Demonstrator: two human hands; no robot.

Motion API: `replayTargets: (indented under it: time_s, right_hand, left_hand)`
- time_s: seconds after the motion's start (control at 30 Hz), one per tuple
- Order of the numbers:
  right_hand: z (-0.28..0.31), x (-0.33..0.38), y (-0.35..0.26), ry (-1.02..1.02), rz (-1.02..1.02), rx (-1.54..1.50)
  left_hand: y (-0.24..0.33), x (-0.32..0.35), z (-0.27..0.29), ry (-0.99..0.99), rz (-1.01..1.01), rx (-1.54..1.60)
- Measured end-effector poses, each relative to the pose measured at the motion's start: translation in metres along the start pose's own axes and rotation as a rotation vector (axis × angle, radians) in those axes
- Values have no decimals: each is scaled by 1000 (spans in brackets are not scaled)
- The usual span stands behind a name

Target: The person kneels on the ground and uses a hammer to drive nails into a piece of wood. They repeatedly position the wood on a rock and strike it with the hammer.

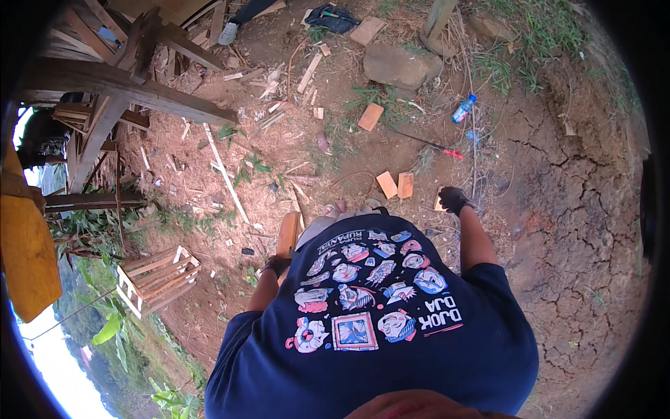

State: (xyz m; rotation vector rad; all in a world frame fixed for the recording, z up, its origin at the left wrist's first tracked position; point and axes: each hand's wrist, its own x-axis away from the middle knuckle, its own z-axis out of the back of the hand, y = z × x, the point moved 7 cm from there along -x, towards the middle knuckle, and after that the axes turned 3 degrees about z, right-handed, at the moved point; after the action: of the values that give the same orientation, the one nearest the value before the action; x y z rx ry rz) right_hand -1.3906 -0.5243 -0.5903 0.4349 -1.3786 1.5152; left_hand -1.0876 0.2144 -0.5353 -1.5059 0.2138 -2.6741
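Observation:
My right hand (455, 200), in a dark glove, is out to the right near the ground, its fingers closed over a small wooden block (437, 200). Low at my left side, my gloved left hand (277, 265) is closed at the near end of a reddish-brown wooden board (287, 234); the board partly hides its fingers. Ahead of me, two short wooden blocks lie side by side, a left one (386, 185) and a right one (405, 186). Another block (370, 117) lies farther off.
A red-handled tool (452, 153) and a blue-capped bottle (463, 109) lie ahead to the right. A large stone (401, 66) sits beyond. Timber beams (132, 87) stand at the far left, above a slatted wooden crate (159, 279). Wood scraps and a long thin strip (226, 173) litter the dirt.

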Motion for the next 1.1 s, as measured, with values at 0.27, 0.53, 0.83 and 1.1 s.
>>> replayTargets:
  time_s: [0.27, 0.53, 0.83, 1.1]
  right_hand:
    - [-106, 176, 241, -198, -549, 23]
    - [-35, 182, 291, 276, -581, -518]
    - [-74, 116, 159, 70, -277, -360]
    - [-53, 120, 178, 35, -462, -293]
  left_hand:
    - [65, 1, 75, 106, -42, -125]
    - [127, 8, 131, 102, -111, -182]
    - [171, 26, 155, 115, -198, -32]
    - [115, 31, 127, 124, -19, 33]
